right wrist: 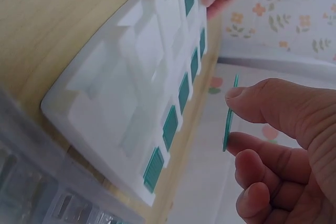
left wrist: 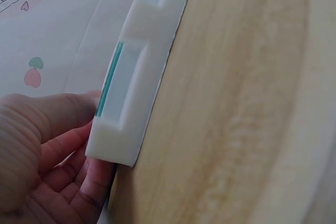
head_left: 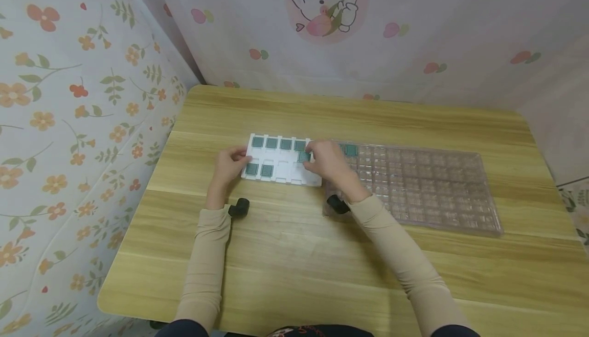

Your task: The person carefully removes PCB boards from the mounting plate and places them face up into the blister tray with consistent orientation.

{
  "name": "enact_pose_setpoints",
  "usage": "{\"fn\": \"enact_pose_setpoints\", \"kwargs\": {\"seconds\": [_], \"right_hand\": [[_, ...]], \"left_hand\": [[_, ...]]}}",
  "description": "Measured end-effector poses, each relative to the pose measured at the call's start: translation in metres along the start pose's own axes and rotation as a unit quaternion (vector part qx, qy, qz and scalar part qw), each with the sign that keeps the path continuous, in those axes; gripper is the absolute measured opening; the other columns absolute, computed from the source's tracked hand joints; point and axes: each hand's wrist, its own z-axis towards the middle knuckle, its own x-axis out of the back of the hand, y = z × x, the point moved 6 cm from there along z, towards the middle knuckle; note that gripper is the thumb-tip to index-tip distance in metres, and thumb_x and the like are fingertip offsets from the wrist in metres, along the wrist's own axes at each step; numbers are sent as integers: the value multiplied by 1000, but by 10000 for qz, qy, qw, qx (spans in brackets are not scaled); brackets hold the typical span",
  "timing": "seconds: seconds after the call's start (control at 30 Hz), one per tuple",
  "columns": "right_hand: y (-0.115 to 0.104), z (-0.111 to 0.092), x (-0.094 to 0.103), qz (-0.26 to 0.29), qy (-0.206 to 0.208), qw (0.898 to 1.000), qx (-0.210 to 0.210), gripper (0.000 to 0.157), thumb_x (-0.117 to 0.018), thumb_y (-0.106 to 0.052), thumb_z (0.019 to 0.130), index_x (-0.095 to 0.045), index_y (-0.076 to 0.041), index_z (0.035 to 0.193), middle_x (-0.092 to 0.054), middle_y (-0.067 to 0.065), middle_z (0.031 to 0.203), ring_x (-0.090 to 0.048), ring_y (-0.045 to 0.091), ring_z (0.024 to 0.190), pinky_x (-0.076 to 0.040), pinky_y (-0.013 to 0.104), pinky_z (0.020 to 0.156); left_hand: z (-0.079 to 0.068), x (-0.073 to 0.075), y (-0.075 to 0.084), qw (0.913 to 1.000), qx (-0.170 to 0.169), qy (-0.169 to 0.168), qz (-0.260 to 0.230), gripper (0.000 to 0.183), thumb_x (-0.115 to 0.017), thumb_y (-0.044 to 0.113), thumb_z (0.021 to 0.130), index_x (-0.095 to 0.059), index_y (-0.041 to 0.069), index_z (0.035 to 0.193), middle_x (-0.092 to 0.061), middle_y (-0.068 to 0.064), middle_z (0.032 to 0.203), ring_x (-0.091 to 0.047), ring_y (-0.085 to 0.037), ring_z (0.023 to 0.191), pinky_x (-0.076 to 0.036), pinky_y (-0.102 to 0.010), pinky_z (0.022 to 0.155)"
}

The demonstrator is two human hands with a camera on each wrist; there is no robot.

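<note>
My right hand (head_left: 330, 160) pinches a small green circuit board (right wrist: 229, 114) between thumb and fingertip, on edge above the white tray (head_left: 281, 181). Its other fingers are curled loosely. At the tray's left end, my left hand (head_left: 227, 165) grips the edge, thumb along the side and fingers lower down, as the left wrist view shows. Several green boards fill the tray's far row, such as this board (head_left: 271, 143). Two more, one of them this near-row board (head_left: 267, 170), sit at the near left. White pockets show at the near right.
To the right lies a clear plastic tray (head_left: 490, 194) with many small compartments, its left end next to the white tray and partly behind my right arm. A green board (head_left: 351, 150) sits in its far left corner area. Both trays are on a wooden table (head_left: 285, 260), with curtains behind and left.
</note>
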Motion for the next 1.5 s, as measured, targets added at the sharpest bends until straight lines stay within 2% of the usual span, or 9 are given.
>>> {"fn": "enact_pose_setpoints", "kwargs": {"seconds": [0.17, 0.47, 0.73, 1.0, 1.23, 1.5], "right_hand": [[3, -1, 2, -9, 3, 10000, -39, 26, -72, -15, 80, -69, 3, 99, -67, 12, 80, -57, 20, 68, -46, 31, 59], [7, -2, 3, 7, -71, 10000, -49, 26, -73, -15, 80, -68, 4, 98, -63, 10, 75, -54, 20, 66, -45, 30, 58], [13, -5, 4, 107, -132, 9998, -141, 28, -73, -14, 80, -68, 4, 101, -63, 12, 79, -54, 20, 68, -45, 29, 58], [20, -6, 6, 73, -42, 9999, -120, 26, -72, -12, 79, -69, 4, 99, -58, 7, 69, -50, 17, 60, -41, 28, 54], [26, -10, 8, 318, -107, 9993, -185, 25, -73, -9, 78, -67, 6, 98, -56, 6, 67, -48, 16, 57, -43, 28, 56], [34, -13, 8, 295, -120, 9990, -302, 26, -72, -9, 79, -66, 6, 99, -54, 6, 65, -46, 17, 58, -42, 28, 56]], "left_hand": [[1, 0, 0, 10000, 88, 9, 1, 32, -66, 6, 85, -62, -6, 115, -62, -21, 101, -55, -25, 87, -42, -20, 67], [1, 0, 0, 10000, 5, 21, 89, 31, -66, 6, 85, -63, -6, 114, -62, -21, 101, -56, -27, 87, -43, -21, 68], [2, 1, 0, 9999, -37, 50, 106, 31, -67, 6, 85, -63, -6, 113, -63, -21, 101, -58, -27, 88, -44, -23, 70], [2, -1, -1, 10000, 15, -4, 59, 32, -67, 6, 85, -62, -6, 114, -63, -21, 101, -57, -27, 87, -44, -22, 68], [2, -1, -1, 9999, 16, 37, 111, 31, -67, 6, 84, -63, -6, 112, -63, -21, 101, -58, -27, 87, -44, -23, 69], [1, -1, -1, 9999, -22, 16, 119, 31, -66, 5, 85, -63, -7, 113, -63, -22, 101, -58, -28, 88, -44, -22, 69]]}}
